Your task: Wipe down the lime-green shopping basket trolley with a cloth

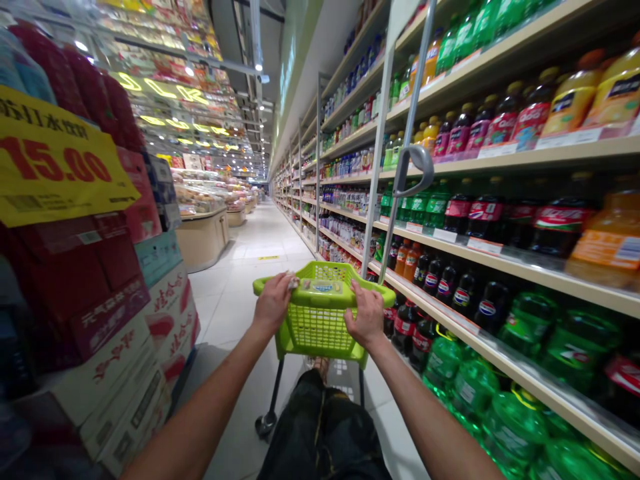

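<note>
A lime-green plastic shopping cart (320,333) with a mesh basket stands right in front of me. My left hand (271,303) is closed over the left part of its handle, and something small and whitish shows by the thumb, too small to name. On the handle's right part, my right hand (367,313) is wrapped with the thumb lying along the near side. Between both hands, a label (320,286) sits on the handle. The inside of the basket is mostly hidden behind the handle, and I cannot tell what it holds.
Drink shelves (505,247) run along the right, close to the cart, with big green bottles (515,427) at floor level. Stacked cartons (120,373) under a yellow price sign (60,160) crowd the left. A tiled aisle (250,233) leads ahead past display counters (203,237).
</note>
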The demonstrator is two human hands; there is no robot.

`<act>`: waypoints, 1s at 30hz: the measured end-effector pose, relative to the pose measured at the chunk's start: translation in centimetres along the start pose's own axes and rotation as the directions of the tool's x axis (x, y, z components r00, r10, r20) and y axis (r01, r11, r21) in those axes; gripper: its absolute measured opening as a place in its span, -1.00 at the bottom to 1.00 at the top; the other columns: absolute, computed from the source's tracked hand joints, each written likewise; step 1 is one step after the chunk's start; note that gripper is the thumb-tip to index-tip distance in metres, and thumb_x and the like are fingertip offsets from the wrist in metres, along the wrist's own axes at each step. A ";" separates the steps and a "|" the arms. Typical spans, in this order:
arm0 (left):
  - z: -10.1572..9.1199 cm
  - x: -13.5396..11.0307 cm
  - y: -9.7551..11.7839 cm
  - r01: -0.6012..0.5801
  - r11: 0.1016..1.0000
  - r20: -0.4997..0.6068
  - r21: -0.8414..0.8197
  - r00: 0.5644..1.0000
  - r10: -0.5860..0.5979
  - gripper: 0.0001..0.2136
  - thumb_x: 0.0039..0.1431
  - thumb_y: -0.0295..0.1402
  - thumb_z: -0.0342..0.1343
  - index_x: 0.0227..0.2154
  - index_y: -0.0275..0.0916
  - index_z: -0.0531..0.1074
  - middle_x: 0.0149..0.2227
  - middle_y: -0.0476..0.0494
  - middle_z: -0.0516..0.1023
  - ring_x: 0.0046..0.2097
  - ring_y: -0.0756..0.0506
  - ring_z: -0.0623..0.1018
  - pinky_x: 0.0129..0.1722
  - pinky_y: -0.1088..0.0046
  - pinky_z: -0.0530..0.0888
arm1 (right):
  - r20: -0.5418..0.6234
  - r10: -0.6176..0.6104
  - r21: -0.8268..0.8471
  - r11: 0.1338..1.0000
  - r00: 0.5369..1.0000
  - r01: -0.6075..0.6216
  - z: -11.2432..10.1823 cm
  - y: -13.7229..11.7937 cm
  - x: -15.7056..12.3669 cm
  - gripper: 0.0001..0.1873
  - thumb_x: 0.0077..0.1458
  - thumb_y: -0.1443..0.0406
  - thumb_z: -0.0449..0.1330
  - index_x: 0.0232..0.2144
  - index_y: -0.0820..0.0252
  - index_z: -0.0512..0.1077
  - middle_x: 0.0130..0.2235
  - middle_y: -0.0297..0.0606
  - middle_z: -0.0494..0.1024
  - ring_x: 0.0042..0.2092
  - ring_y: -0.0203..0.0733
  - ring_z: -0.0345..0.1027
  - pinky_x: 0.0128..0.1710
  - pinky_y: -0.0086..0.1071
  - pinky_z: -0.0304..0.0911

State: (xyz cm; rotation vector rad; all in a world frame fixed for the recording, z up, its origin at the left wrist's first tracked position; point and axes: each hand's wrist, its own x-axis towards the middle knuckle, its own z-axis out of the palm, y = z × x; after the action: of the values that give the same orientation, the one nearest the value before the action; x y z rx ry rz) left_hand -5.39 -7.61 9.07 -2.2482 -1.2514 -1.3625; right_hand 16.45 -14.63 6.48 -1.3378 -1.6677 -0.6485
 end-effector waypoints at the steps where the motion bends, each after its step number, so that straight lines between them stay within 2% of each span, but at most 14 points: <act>1: 0.2 0.0 0.7 -0.031 0.999 0.000 -0.016 1.000 0.031 -0.71 0.13 -0.43 -0.12 -0.10 -0.22 0.34 -0.06 -0.18 0.41 -0.01 -0.12 0.38 0.02 0.23 0.34 | -0.002 0.002 0.002 1.000 1.000 -0.002 0.0 -0.1 0.0 -0.27 -0.13 0.35 0.01 0.15 0.23 -0.03 -0.19 -0.19 0.41 -0.13 -0.09 0.23 -0.02 -0.12 -0.04; 5: 1.8 -0.1 4.7 -0.184 0.978 -0.008 -0.093 0.983 0.184 -0.73 0.17 -0.41 -0.14 -0.10 -0.24 0.34 -0.05 -0.19 0.40 0.01 -0.08 0.35 0.05 0.31 0.32 | 0.002 -0.003 0.012 1.000 1.000 0.003 -0.2 0.0 0.1 -0.31 -0.12 0.33 0.02 0.13 0.23 0.01 -0.18 -0.19 0.41 -0.12 -0.11 0.23 -0.02 -0.14 -0.05; 7: 1.9 0.2 5.0 -0.214 0.971 0.011 -0.105 0.976 0.216 -0.73 0.17 -0.41 -0.14 -0.10 -0.23 0.33 -0.05 -0.18 0.40 0.01 -0.08 0.35 0.04 0.32 0.32 | 0.007 -0.011 0.017 1.000 1.000 0.011 -0.3 0.2 0.1 -0.33 -0.11 0.32 0.02 0.12 0.23 0.04 -0.17 -0.18 0.41 -0.12 -0.11 0.24 -0.02 -0.15 -0.05; 9: 1.5 0.7 3.5 -0.167 0.983 0.042 -0.076 0.985 0.170 -0.73 0.16 -0.41 -0.14 -0.10 -0.22 0.33 -0.06 -0.17 0.41 0.00 -0.09 0.37 0.02 0.30 0.33 | 0.012 -0.023 0.017 1.000 1.000 0.022 -0.3 0.3 0.2 -0.34 -0.11 0.31 0.01 0.11 0.23 0.05 -0.16 -0.18 0.41 -0.11 -0.11 0.23 -0.01 -0.15 -0.06; 12: 0.0 1.5 -0.2 0.018 0.999 0.087 0.042 0.996 -0.022 -0.74 0.11 -0.44 -0.11 -0.16 -0.23 0.37 -0.12 -0.17 0.45 -0.08 -0.11 0.42 -0.03 0.28 0.37 | 0.020 -0.035 0.019 0.999 0.999 0.034 -0.1 0.3 0.3 -0.33 -0.12 0.31 0.02 0.11 0.23 0.05 -0.14 -0.18 0.41 -0.10 -0.11 0.23 -0.01 -0.16 -0.06; 14: -0.6 1.8 -1.6 0.076 0.994 0.117 0.085 0.989 -0.086 -0.75 0.08 -0.45 -0.10 -0.20 -0.23 0.39 -0.15 -0.17 0.46 -0.11 -0.12 0.44 -0.06 0.28 0.38 | 0.020 -0.026 0.025 0.999 0.999 0.025 0.1 0.1 0.4 -0.33 -0.11 0.30 0.02 0.11 0.23 0.05 -0.15 -0.18 0.41 -0.11 -0.11 0.23 -0.01 -0.16 -0.06; 16: -0.4 1.8 -1.2 0.038 0.998 0.132 0.047 0.990 -0.044 -0.75 0.08 -0.44 -0.09 -0.20 -0.23 0.39 -0.15 -0.15 0.46 -0.10 -0.11 0.44 -0.05 0.28 0.38 | 0.015 -0.006 0.033 0.999 1.000 0.005 0.4 -0.1 0.6 -0.34 -0.10 0.29 0.02 0.11 0.22 0.05 -0.17 -0.19 0.42 -0.12 -0.10 0.24 -0.02 -0.16 -0.06; 20: 1.3 1.4 2.2 -0.126 0.987 0.071 -0.098 0.989 0.133 -0.72 0.13 -0.42 -0.11 -0.11 -0.22 0.34 -0.07 -0.14 0.43 -0.02 -0.08 0.39 0.02 0.27 0.34 | 0.025 0.009 0.064 0.998 1.000 -0.010 0.4 -0.3 0.9 -0.39 -0.08 0.26 0.00 0.08 0.24 0.10 -0.18 -0.19 0.44 -0.13 -0.11 0.25 -0.04 -0.17 -0.05; 22: 1.6 1.3 2.6 -0.179 0.977 0.077 -0.117 0.979 0.188 -0.72 0.14 -0.39 -0.12 -0.09 -0.21 0.33 -0.05 -0.14 0.41 0.00 -0.07 0.37 0.02 0.29 0.34 | 0.033 -0.004 0.081 0.997 0.999 0.001 0.4 -0.1 0.9 -0.42 -0.08 0.26 0.00 0.06 0.25 0.13 -0.16 -0.17 0.43 -0.12 -0.11 0.25 -0.03 -0.17 -0.05; 24: 1.1 1.4 1.4 -0.159 0.983 0.103 -0.089 0.980 0.168 -0.72 0.14 -0.39 -0.13 -0.10 -0.22 0.34 -0.06 -0.14 0.42 -0.01 -0.07 0.38 0.02 0.31 0.34 | 0.038 -0.018 0.089 0.996 0.999 0.014 0.3 0.1 0.8 -0.43 -0.08 0.26 0.00 0.04 0.25 0.14 -0.13 -0.16 0.43 -0.11 -0.11 0.24 -0.03 -0.17 -0.05; 28: -0.9 1.8 -2.4 0.008 0.998 0.143 0.059 0.990 -0.017 -0.73 0.11 -0.42 -0.12 -0.15 -0.26 0.37 -0.11 -0.18 0.44 -0.08 -0.10 0.42 -0.05 0.32 0.37 | 0.034 -0.020 0.094 0.995 0.999 0.016 0.4 0.2 0.8 -0.43 -0.07 0.25 0.00 0.04 0.26 0.14 -0.12 -0.16 0.43 -0.10 -0.11 0.24 -0.02 -0.18 -0.06; 30: -1.6 1.9 -3.1 0.029 0.994 0.185 0.105 0.982 -0.048 -0.76 0.09 -0.42 -0.11 -0.21 -0.24 0.39 -0.15 -0.16 0.46 -0.13 -0.10 0.44 -0.11 0.36 0.40 | 0.027 -0.002 0.092 0.996 1.000 0.000 0.6 0.1 0.8 -0.44 -0.06 0.23 0.00 0.04 0.26 0.15 -0.14 -0.16 0.44 -0.12 -0.12 0.25 -0.03 -0.18 -0.06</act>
State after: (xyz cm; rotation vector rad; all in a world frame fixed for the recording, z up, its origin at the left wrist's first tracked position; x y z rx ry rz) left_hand -8.34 -5.58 10.82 -2.3354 -1.3973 -1.0925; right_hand 16.33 -13.74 6.93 -1.2853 -1.6993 -0.5497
